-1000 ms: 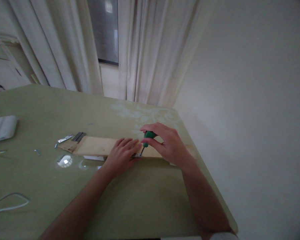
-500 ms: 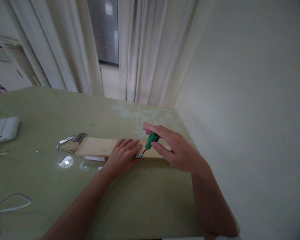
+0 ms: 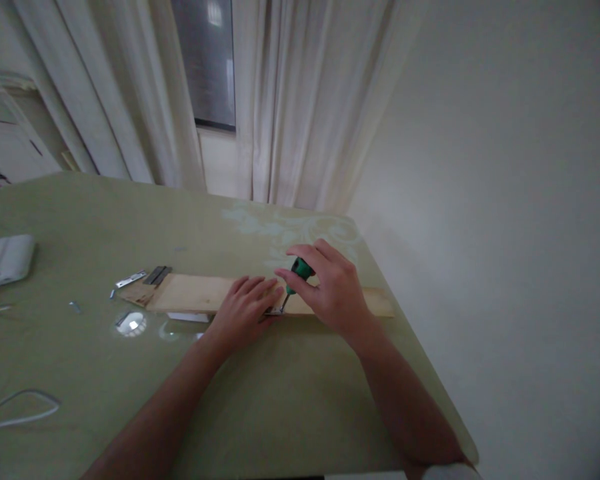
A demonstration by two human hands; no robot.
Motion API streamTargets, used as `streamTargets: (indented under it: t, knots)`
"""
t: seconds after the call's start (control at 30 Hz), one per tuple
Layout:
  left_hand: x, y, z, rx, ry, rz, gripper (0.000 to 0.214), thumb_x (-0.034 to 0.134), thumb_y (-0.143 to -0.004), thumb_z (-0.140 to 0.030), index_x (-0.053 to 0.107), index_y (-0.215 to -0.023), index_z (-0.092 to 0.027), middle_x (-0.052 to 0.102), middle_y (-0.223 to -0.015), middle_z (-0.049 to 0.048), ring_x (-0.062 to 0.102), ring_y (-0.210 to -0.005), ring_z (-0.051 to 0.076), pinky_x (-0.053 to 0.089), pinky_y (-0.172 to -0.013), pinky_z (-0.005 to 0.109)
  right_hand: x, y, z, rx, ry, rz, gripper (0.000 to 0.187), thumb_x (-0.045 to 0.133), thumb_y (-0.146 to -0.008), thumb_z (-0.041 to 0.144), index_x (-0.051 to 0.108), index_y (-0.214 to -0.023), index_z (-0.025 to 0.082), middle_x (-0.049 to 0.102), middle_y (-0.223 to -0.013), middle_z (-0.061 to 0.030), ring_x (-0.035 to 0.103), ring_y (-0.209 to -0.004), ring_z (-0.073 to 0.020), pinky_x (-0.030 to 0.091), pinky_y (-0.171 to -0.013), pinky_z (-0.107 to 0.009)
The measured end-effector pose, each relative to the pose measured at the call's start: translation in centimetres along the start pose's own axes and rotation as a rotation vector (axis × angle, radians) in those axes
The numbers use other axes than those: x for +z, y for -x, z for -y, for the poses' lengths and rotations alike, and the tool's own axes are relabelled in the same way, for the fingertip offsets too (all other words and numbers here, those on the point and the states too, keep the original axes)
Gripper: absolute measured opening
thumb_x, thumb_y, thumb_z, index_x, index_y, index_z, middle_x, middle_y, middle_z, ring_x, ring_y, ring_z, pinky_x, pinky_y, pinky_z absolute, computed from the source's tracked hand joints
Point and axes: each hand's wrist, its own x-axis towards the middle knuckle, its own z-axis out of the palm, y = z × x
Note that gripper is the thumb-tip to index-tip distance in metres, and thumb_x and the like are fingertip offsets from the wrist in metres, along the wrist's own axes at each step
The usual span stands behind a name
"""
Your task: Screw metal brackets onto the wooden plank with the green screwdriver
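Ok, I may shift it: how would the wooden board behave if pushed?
The wooden board looks thin and unbent, so probably stiff and fairly light. A white piece shows under its near edge, so it might rock.

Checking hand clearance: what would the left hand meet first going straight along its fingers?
Probably the green-handled screwdriver, close ahead of the left hand; the right hand looks higher, though depth is unclear.

left hand: palm down, fingers extended | right hand: raised, fingers curled
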Motion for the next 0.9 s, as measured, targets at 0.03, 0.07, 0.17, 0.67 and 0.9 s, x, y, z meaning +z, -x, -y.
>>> streamTargets:
  t: [0.03, 0.07, 0.17, 0.67, 0.9]
  knots:
    - [0.0, 0.0, 0.0, 0.0, -0.002, 0.0, 0.044, 0.075, -0.09, -0.03, 0.069, -0.134, -0.027, 0.065, -0.146, 0.0121, 0.058, -0.135, 0.037, 0.043, -0.114, 0.06, -0.3, 0.0, 0.0, -0.002, -0.036, 0.039, 0.035, 0.066, -0.101, 0.039, 0.067, -0.131, 0.021, 0.072, -0.112, -0.0099, 0.068, -0.106, -0.0232, 0.055, -0.093, -0.036]
    - [0.1, 0.1, 0.0, -0.003, -0.003, 0.001, 0.045, 0.074, -0.09, -0.03, 0.068, -0.135, -0.027, 0.066, -0.146, 0.0126, 0.058, -0.135, 0.038, 0.042, -0.114, 0.06, -0.8, 0.0, 0.0, -0.01, -0.085, 0.083, 0.044, 0.065, -0.102, 0.036, 0.061, -0.143, 0.021, 0.071, -0.123, -0.0112, 0.067, -0.114, -0.0239, 0.054, -0.099, -0.038]
    - [0.1, 0.1, 0.1, -0.003, 0.004, 0.015, 0.049, 0.074, -0.089, -0.027, 0.066, -0.137, -0.027, 0.067, -0.145, 0.0127, 0.058, -0.137, 0.038, 0.042, -0.115, 0.061, -2.3, 0.0, -0.1, -0.066, -0.249, 0.218, 0.061, 0.057, -0.104, 0.026, 0.038, -0.162, 0.026, 0.065, -0.145, -0.0113, 0.062, -0.132, -0.0232, 0.049, -0.112, -0.043]
    - [0.1, 0.1, 0.0, 0.004, -0.001, 0.001, 0.048, 0.074, -0.085, -0.023, 0.069, -0.133, -0.028, 0.066, -0.146, 0.0122, 0.06, -0.134, 0.037, 0.042, -0.115, 0.061, 1.2, -0.1, -0.3, -0.043, 0.031, -0.071, 0.024, 0.061, -0.103, 0.044, 0.064, -0.094, 0.022, 0.066, -0.084, -0.0035, 0.059, -0.08, -0.0175, 0.047, -0.075, -0.03]
    - [0.7, 0.3, 0.2, 0.017, -0.026, -0.008, 0.053, 0.072, -0.087, -0.02, 0.066, -0.139, -0.027, 0.066, -0.147, 0.0123, 0.058, -0.138, 0.037, 0.041, -0.116, 0.061, -0.1, -0.1, -0.7, 0.002, -0.009, 0.012, 0.023, 0.062, -0.103, 0.044, 0.066, -0.102, 0.021, 0.071, -0.093, -0.0047, 0.064, -0.084, -0.0173, 0.048, -0.078, -0.03]
